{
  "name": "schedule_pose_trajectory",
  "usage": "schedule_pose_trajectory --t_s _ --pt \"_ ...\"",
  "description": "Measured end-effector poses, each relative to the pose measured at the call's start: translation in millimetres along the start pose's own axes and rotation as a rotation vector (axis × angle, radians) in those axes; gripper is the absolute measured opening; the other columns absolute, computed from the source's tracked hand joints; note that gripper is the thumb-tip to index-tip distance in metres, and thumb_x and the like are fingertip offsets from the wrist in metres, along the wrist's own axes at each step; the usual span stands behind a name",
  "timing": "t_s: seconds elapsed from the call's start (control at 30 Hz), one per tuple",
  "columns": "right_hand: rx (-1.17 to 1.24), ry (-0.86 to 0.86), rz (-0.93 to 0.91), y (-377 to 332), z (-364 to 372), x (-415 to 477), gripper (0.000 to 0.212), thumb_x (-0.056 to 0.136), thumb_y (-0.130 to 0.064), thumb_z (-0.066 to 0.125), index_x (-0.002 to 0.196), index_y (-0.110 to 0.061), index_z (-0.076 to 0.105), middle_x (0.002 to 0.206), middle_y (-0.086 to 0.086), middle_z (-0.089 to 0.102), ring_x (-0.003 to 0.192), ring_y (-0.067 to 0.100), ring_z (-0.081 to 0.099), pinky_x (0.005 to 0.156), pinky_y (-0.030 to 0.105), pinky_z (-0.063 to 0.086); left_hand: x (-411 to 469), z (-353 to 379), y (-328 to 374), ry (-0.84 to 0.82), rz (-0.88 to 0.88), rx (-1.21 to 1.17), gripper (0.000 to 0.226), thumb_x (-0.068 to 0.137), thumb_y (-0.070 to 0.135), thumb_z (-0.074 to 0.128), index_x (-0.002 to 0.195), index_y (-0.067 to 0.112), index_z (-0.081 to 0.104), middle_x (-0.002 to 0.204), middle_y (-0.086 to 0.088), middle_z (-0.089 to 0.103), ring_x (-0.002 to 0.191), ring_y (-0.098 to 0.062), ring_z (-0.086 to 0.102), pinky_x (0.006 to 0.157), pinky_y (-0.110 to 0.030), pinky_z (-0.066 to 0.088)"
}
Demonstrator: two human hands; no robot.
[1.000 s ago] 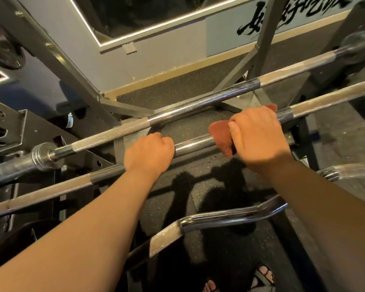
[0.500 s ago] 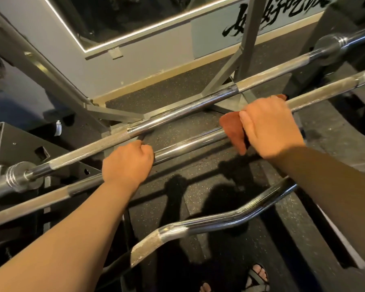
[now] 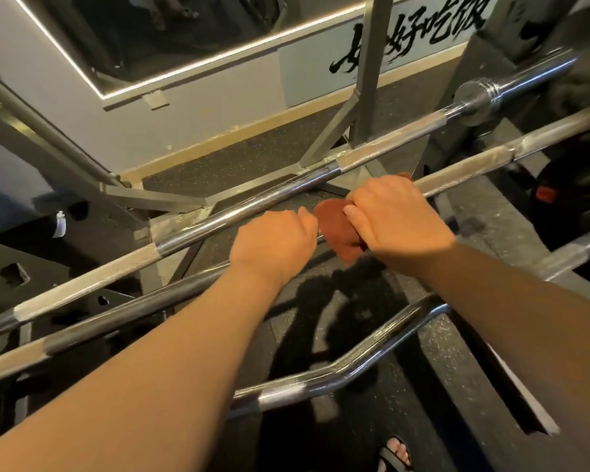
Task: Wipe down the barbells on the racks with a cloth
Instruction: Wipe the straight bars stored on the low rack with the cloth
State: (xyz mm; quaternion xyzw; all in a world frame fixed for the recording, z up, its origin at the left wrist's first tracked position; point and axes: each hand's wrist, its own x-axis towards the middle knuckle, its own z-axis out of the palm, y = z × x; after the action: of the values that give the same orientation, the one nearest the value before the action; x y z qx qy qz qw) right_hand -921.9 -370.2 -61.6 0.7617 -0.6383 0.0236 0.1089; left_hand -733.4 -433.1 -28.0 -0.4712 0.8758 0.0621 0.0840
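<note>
Two straight steel barbells lie on a rack, running from lower left to upper right. My left hand (image 3: 276, 245) grips the nearer barbell (image 3: 470, 166) with its fingers curled over the shaft. Right beside it, my right hand (image 3: 397, 214) holds a reddish-brown cloth (image 3: 336, 229) wrapped round the same bar. The two hands almost touch. The farther barbell (image 3: 252, 204) runs parallel behind them, with its collar and sleeve (image 3: 474, 97) at the upper right. Below hangs a bent curl bar (image 3: 348, 367).
A grey rack upright (image 3: 372, 63) with diagonal braces stands behind the bars. Black rack plates (image 3: 14, 267) sit at the left. A mirror and a wall with black lettering (image 3: 409, 32) lie beyond. Dark speckled rubber floor is below, with my sandalled foot (image 3: 397, 453) at the bottom.
My right hand has slid the cloth left along the nearer bar, closing the gap to my left hand. The view has shifted left and down along the bars.
</note>
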Motion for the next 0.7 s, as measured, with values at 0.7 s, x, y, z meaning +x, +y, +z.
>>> schedule_pose_trajectory --t_s 0.7 --pt "-0.041 -0.137 0.622 53.4 -19.9 2.5 0.025 0.102 -0.03 0.042 0.097 -0.011 0.058 0.09 0.01 0.054 0.093 0.031 0.053 0.106 0.053 0.04 8.2 3.8 -2.1 -0.084 -0.096 -0.059 0.029 0.103 0.018 0.028 0.076 0.017 0.04 0.069 0.002 0.042 0.062 -0.021 0.042 0.057 -0.034 0.036"
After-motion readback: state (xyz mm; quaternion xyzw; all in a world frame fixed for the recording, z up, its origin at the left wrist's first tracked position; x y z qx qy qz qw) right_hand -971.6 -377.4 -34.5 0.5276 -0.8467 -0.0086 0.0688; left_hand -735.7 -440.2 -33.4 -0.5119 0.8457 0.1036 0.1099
